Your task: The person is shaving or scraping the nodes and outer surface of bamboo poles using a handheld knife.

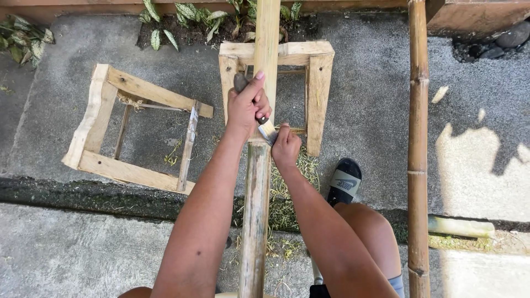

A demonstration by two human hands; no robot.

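A long bamboo pole [255,204] runs from the bottom of the head view up over a small wooden frame stand [317,94]. Its near part is greenish and its far part is pale and stripped. A knife blade [267,130] lies across the pole where the two colours meet. My left hand [247,105] is closed on the knife's dark handle end on the left of the pole. My right hand [285,146] grips the blade's other end on the right.
A second wooden frame [105,143] lies tipped over on the concrete at left. Another bamboo pole [418,149] stands upright at right. Green shavings litter the ground under the pole. My sandalled foot [343,182] rests beside them. Plants line the far edge.
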